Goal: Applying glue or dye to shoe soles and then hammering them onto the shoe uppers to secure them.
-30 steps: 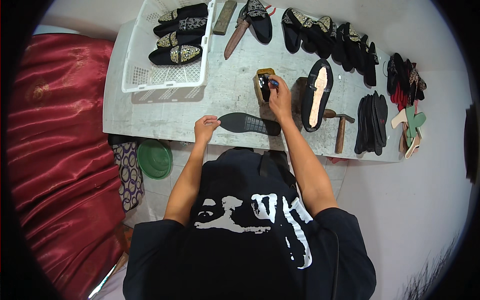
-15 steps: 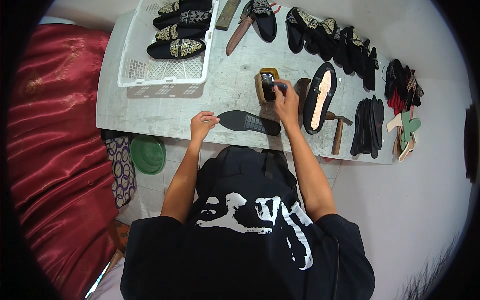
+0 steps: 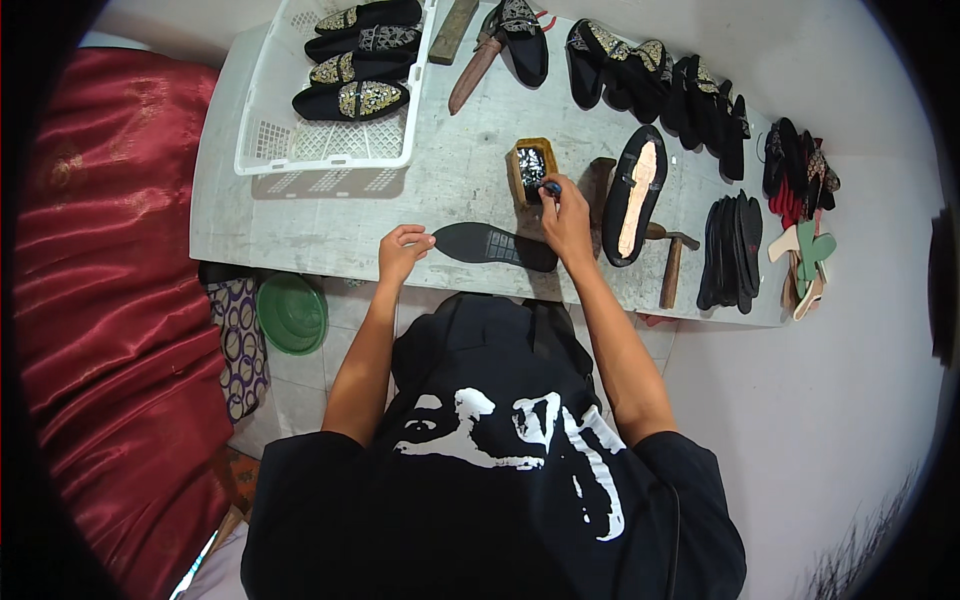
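Note:
A black shoe sole [image 3: 480, 243] lies on the table, its patterned heel half toward my right. My left hand [image 3: 402, 252] has its fingertips closed at the sole's left tip. Just beyond the sole stands a yellowish-brown open container [image 3: 516, 180] with glossy dark contents. My right hand [image 3: 567, 218] pinches a small blue-and-black tool [image 3: 549, 188] at the container's near right edge; the tool's working end is hard to make out. To the right of that hand, an upturned black shoe [image 3: 622, 210] shows a pale strip along its underside.
A white plastic basket [image 3: 330, 165] at the back left holds several decorated black shoes. More shoes [image 3: 625, 75] line the back. A hammer [image 3: 672, 270] and a stack of black soles [image 3: 728, 253] are at the right of the table [image 3: 300, 225]. A green basin [image 3: 292, 313] is below.
My right hand has drawn the small tool back from over the container to its near edge. The left hand and the sole keep their places.

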Available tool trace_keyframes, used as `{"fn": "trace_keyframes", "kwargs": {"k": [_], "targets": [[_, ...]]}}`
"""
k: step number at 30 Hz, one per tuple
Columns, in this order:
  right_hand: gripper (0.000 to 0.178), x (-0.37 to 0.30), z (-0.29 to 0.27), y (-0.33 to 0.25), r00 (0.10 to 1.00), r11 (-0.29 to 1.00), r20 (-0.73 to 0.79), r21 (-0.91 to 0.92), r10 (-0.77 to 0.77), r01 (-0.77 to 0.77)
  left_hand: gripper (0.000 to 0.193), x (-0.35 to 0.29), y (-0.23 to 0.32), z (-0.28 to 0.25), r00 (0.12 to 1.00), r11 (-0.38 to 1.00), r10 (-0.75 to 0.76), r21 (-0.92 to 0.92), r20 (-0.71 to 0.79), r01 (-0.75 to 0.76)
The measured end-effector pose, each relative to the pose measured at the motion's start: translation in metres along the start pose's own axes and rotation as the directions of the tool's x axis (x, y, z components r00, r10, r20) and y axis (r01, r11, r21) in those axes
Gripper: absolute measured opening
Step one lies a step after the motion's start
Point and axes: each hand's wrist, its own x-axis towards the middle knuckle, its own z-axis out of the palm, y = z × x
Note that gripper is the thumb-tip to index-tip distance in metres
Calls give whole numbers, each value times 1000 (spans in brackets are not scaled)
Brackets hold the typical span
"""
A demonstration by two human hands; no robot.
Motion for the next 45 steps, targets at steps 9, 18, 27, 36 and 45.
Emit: {"fn": "trace_keyframes", "kwargs": {"k": [9, 18, 27, 36, 45], "targets": [[23, -13, -16, -43, 947, 967, -204, 5, -247, 253, 36, 3, -3, 0, 1000, 1000, -3, -10, 2, 3], [21, -28, -13, -34, 961, 983, -215, 15, -176, 183, 29, 2, 2, 1, 1000, 999, -27, -37, 3, 27], [21, -50, -18, -45, 933, 960, -229, -28, -279, 280, 23, -2, 5, 0, 996, 996, -86, 37, -4, 86], [13, -77, 72, -56, 983, 967, 179, 256, -38, -9, 20, -22, -7, -6, 936, 917, 265, 361, -233, -170], [14, -64, 92, -26, 990, 995, 141, 99, -7, -7, 24, -38, -3, -4, 871, 582, 492, 742, 4, -333]]}}
